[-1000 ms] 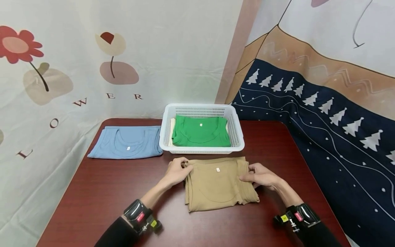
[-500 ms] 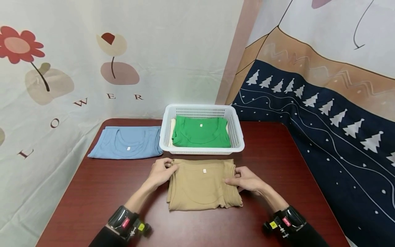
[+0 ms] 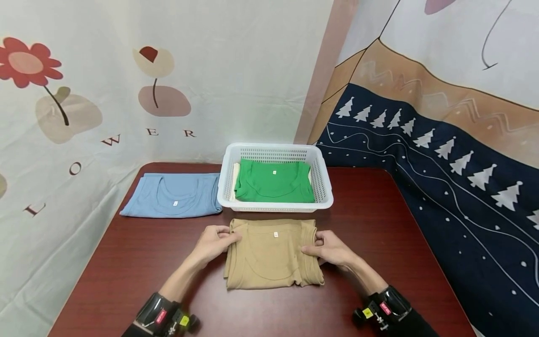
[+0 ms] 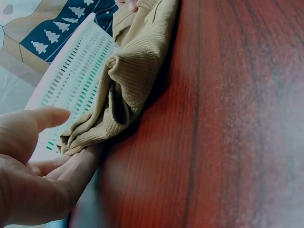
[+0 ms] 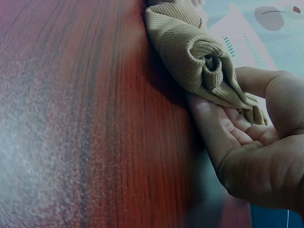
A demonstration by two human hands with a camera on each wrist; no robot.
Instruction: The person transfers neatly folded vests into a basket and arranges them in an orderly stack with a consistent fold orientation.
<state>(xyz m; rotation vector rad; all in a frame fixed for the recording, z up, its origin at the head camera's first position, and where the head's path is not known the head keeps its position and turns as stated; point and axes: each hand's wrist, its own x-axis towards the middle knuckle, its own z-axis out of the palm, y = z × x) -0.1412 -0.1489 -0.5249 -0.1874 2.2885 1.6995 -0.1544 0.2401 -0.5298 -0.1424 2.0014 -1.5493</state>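
A folded tan shirt (image 3: 273,257), its neckline and small white label facing up, lies in front of the basket in the head view. My left hand (image 3: 214,244) holds its left edge, thumb over the top and fingers beneath. On the opposite side my right hand (image 3: 331,248) grips the right edge the same way. In the left wrist view the ribbed folds of the tan shirt (image 4: 137,71) rest over the fingers (image 4: 78,173). The right wrist view has a rolled end of the shirt (image 5: 190,52) above the right fingers (image 5: 213,128).
Just behind the tan shirt stands a white plastic basket (image 3: 275,205) with a folded green shirt (image 3: 273,185) inside, a cream cloth showing beneath it. A folded blue shirt (image 3: 177,194) lies left of the basket on the dark red table (image 3: 400,243). Printed curtains (image 3: 231,70) hang behind.
Both hands have moved the tan shirt to the left, most of it in the first half second, and it is now centred before the basket. The basket and blue shirt have stayed put.
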